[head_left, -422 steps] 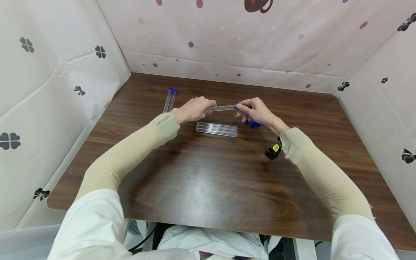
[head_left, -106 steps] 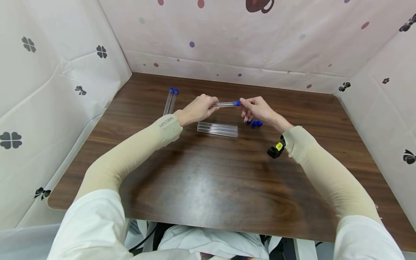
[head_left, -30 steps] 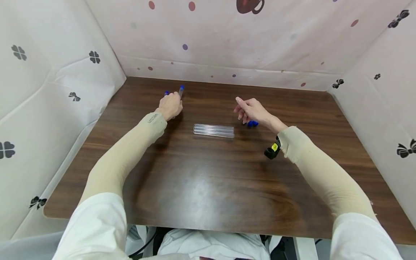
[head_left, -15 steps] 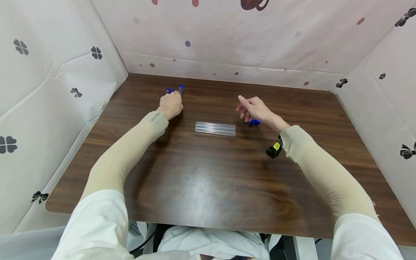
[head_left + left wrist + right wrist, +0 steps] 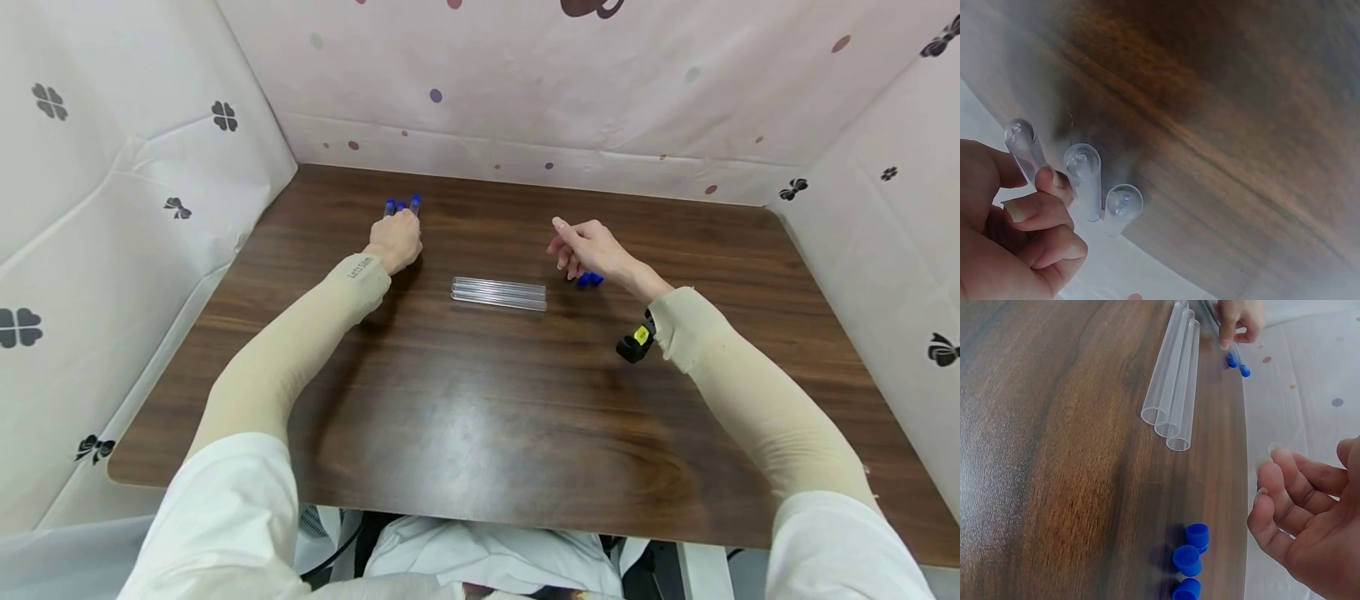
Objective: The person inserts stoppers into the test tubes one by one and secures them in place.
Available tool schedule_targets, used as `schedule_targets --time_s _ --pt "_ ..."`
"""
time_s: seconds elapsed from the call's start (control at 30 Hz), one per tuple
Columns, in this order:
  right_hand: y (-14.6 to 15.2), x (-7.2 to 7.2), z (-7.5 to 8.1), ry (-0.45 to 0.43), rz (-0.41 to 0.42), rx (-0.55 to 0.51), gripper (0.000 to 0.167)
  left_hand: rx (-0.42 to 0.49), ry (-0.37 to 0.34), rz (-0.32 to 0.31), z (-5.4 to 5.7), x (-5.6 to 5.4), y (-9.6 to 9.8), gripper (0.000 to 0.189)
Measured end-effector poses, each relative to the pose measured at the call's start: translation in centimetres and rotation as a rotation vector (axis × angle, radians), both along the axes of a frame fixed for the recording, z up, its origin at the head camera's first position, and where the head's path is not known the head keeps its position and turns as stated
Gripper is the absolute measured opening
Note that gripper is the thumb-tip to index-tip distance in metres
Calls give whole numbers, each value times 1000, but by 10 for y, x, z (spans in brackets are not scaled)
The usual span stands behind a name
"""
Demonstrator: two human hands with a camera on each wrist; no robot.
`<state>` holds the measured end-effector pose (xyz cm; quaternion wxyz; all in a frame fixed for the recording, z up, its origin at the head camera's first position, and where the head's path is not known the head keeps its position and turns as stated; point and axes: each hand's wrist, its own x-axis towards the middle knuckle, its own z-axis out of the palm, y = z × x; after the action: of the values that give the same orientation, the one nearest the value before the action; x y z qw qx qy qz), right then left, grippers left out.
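Note:
My left hand [image 5: 396, 242] is at the far left of the table, pinching a clear test tube [image 5: 1025, 147] with a blue cap. Beside it two more capped test tubes [image 5: 1084, 169] lie close together, rounded ends toward the left wrist camera. From the head, the hand covers most of all three, leaving their blue caps [image 5: 390, 206] showing. My right hand [image 5: 596, 250] hovers with relaxed fingers and holds nothing. Loose blue caps [image 5: 1187, 559] lie on the table below it. Between the hands, three uncapped clear tubes [image 5: 498, 293] lie side by side, open ends facing right.
A brown wood-grain table [image 5: 465, 417] spans the space. White patterned sheets [image 5: 487, 75] stand behind it and at both sides. A black wrist camera [image 5: 636, 343] with a yellow patch hangs at the right wrist.
Earlier both hands held the capped tube mid-table, the right at its cap. The left hand has since carried it left beside the other two; the right hand let go and stayed near the caps.

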<state>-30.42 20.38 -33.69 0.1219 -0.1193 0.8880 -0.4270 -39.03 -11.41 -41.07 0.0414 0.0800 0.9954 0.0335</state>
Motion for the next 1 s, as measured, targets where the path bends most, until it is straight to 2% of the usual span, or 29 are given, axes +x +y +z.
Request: schedule_targets --time_s 0.23,0.47,1.0 --pt "-1 0 0 2 2 5 52 -8 5 -10 0 2 0 45" --pt "1 -1 -1 -1 -3 7 52 -45 23 -49 -3 3 1 45" --pt "0 1 -1 2 -2 3 52 -85 -22 -60 -1 2 2 49"
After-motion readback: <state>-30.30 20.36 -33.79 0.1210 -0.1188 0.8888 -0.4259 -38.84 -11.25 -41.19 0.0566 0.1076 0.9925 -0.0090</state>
